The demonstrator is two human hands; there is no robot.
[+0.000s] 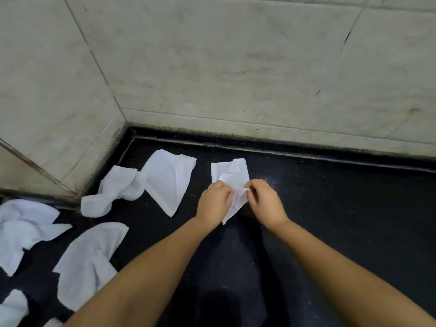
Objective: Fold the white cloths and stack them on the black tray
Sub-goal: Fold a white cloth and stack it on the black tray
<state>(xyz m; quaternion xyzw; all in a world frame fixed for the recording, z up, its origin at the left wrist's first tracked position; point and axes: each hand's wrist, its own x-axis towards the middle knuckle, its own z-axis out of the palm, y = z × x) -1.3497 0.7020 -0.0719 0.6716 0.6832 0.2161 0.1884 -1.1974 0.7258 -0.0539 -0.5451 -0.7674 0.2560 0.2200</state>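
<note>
A small white cloth (232, 175) lies crumpled on the black counter (330, 208) near the back wall. My left hand (213, 202) pinches its near left part and my right hand (265, 200) pinches a raised fold at its near right. Several more white cloths lie unfolded to the left: one spread flat (168, 180), one bunched (118, 190), one large (89, 260), and others at the left edge (26, 230). No black tray is in view.
Pale tiled walls (236, 67) meet in a corner at the back left. A raised black lip (283, 147) runs along the counter's back edge. The counter's right half shows bare dark surface.
</note>
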